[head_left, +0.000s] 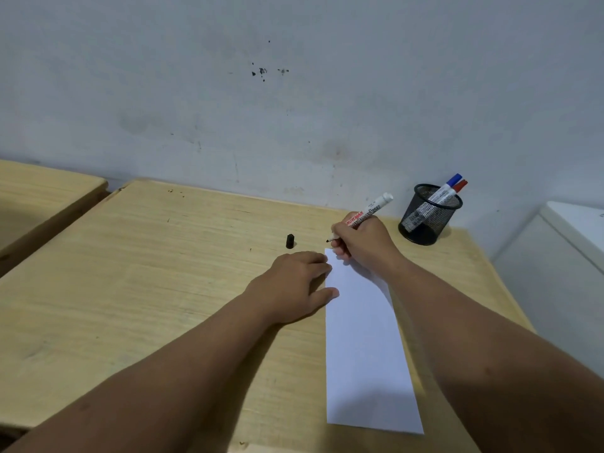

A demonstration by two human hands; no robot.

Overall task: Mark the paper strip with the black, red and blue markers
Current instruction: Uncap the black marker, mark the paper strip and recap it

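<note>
A long white paper strip point(364, 348) lies lengthwise on the wooden desk point(157, 276), blank where it shows. My right hand point(362, 241) grips the uncapped black marker point(376, 206) at the strip's far end, its black tip just past the far left corner. My left hand point(295, 282) rests palm down on the desk, thumb and fingertips pressing the strip's left edge. The black cap point(290, 241) stands on the desk to the left of the tip. The blue marker point(452, 180) and red marker point(460, 186) stick out of a black mesh cup point(425, 220).
The mesh cup stands at the desk's far right corner, close to the wall point(294, 93). A second wooden desk point(42, 194) sits to the left across a narrow gap. A white cabinet point(568, 256) stands to the right of the desk.
</note>
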